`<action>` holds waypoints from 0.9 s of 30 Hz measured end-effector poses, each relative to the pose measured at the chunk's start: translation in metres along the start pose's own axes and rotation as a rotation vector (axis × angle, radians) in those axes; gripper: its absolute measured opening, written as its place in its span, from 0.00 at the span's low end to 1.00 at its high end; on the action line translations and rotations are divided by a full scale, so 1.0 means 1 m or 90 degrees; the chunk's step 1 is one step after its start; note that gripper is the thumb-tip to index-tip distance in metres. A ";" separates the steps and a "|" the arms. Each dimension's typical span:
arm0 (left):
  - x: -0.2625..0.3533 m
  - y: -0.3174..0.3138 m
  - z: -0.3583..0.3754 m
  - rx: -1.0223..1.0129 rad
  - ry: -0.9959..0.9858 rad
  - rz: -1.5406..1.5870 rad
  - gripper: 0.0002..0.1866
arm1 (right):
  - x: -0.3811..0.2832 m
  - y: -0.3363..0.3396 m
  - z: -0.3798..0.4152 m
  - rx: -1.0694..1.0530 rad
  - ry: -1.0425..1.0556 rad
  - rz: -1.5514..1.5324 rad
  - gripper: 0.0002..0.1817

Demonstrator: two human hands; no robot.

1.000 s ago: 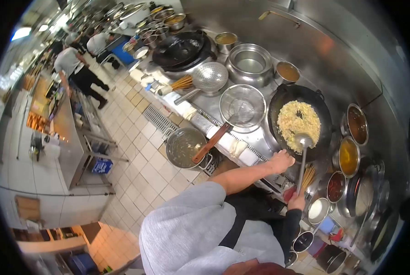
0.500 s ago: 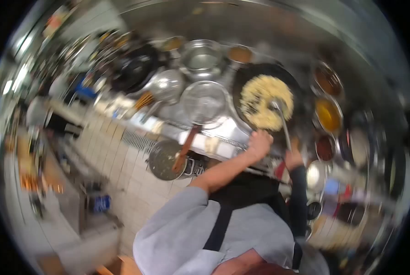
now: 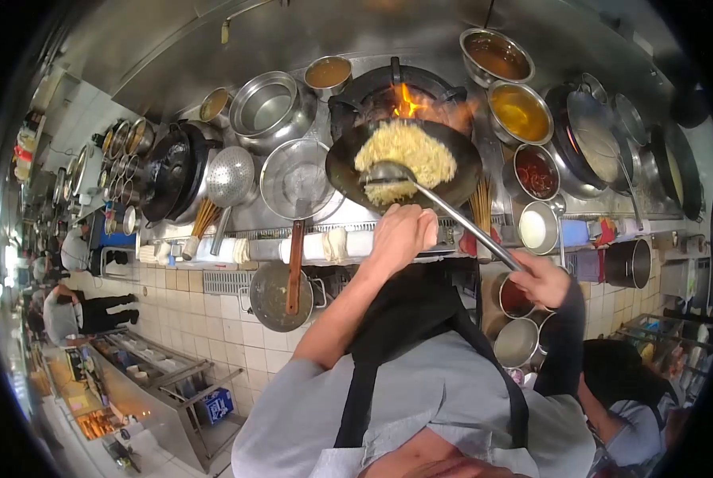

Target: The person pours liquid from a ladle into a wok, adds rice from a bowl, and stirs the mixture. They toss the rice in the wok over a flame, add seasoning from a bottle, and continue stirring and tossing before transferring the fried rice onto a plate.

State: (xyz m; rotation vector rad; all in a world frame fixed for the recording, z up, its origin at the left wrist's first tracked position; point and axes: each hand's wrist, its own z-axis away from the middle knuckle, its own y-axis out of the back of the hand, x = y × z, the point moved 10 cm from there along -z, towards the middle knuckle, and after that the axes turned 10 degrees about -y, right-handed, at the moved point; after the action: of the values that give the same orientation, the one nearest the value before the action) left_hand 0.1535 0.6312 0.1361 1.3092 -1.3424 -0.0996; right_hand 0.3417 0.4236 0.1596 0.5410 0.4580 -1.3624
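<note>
My left hand [image 3: 403, 237] is closed at the near rim of a dark wok [image 3: 464, 171]; the exact grip is partly hidden. Yellow, grainy food that looks like fried rice [image 3: 408, 150] is heaped in the wok, some of it blurred by motion. With my right hand [image 3: 543, 280] I grip the long handle of a ladle [image 3: 462, 217]. Its bowl lies inside the wok, against the near side of the food. Behind the wok's far rim, orange flames [image 3: 405, 102] rise from the black burner ring [image 3: 356, 89].
Left of the wok sit a mesh strainer [image 3: 299, 177], a perforated skimmer [image 3: 231, 177] and a metal pot [image 3: 266, 107]. On the right stand bowls of yellow liquid [image 3: 521, 112] and red sauce [image 3: 536, 173]. Another person [image 3: 623, 406] is at the lower right.
The camera view has turned. The wok has come toward me off the burner, uncovering flames behind it. The food has bunched together, and the ladle bowl now lies on its near side.
</note>
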 end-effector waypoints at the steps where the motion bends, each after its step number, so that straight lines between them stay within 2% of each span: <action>1: -0.003 0.005 -0.006 0.034 -0.019 -0.017 0.17 | 0.000 0.012 -0.002 0.034 0.012 0.064 0.26; 2: -0.007 0.006 -0.009 0.063 -0.032 -0.030 0.16 | 0.006 0.025 -0.001 0.064 0.016 0.127 0.23; 3: -0.021 -0.006 -0.017 -0.010 0.019 -0.008 0.18 | 0.016 0.032 -0.024 0.060 0.000 0.154 0.22; 4: -0.043 -0.032 -0.020 -0.030 0.042 -0.034 0.21 | 0.029 0.039 -0.067 0.059 -0.010 0.182 0.20; 6: -0.083 -0.109 0.005 -0.139 0.085 -0.091 0.20 | 0.024 0.054 -0.149 0.282 0.246 0.345 0.20; 8: -0.084 -0.132 0.046 -0.099 0.046 -0.119 0.19 | 0.010 0.045 -0.161 0.415 0.242 0.301 0.23; 9: -0.091 -0.165 0.069 -0.202 -0.036 -0.143 0.21 | -0.008 0.035 -0.149 0.393 0.223 0.255 0.24; 10: -0.071 -0.153 0.088 -0.159 -0.063 -0.135 0.18 | -0.026 0.020 -0.119 0.363 0.196 0.204 0.24; 11: -0.067 -0.157 0.111 -0.176 -0.057 -0.126 0.16 | -0.029 0.011 -0.099 0.334 0.167 0.153 0.25; 12: -0.067 -0.159 0.121 -0.189 -0.053 -0.118 0.13 | -0.028 0.012 -0.085 0.337 0.225 0.196 0.26; 14: -0.024 -0.113 0.087 -0.153 -0.109 -0.169 0.12 | -0.010 0.021 -0.059 0.339 0.335 0.275 0.29; 15: -0.002 -0.088 0.067 -0.138 -0.136 -0.193 0.12 | -0.007 0.027 -0.042 0.287 0.245 0.292 0.29; 16: -0.004 -0.071 0.051 -0.114 -0.083 -0.139 0.14 | -0.010 0.031 -0.015 0.231 0.155 0.311 0.30; 18: -0.006 -0.039 0.029 -0.069 0.005 -0.053 0.16 | -0.019 0.032 0.019 0.184 0.062 0.290 0.26; 20: 0.024 0.003 0.008 -0.099 0.000 -0.003 0.18 | -0.027 0.034 0.029 0.182 0.148 0.347 0.25; 21: 0.019 0.003 -0.002 -0.090 -0.005 0.004 0.18 | -0.030 0.040 0.019 0.218 0.180 0.389 0.25; 22: 0.011 -0.001 -0.005 -0.088 -0.001 0.015 0.18 | -0.027 0.039 0.006 0.244 0.206 0.428 0.24; 24: -0.019 -0.049 -0.001 -0.096 0.018 -0.014 0.18 | -0.040 0.038 -0.054 0.223 0.227 0.357 0.24; 25: -0.047 -0.089 0.014 -0.149 0.093 -0.065 0.18 | -0.024 0.047 -0.103 0.254 0.221 0.347 0.24; 26: -0.064 -0.121 0.031 -0.144 0.068 -0.075 0.17 | -0.009 0.052 -0.139 0.284 0.216 0.337 0.24; 27: -0.077 -0.143 0.052 -0.115 0.035 -0.080 0.18 | -0.018 0.047 -0.137 0.358 0.236 0.327 0.24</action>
State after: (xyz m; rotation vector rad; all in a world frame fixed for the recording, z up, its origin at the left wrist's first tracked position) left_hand 0.1753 0.6009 -0.0299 1.2333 -1.1754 -0.2637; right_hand 0.3857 0.5266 0.0657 1.2928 0.1981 -0.8786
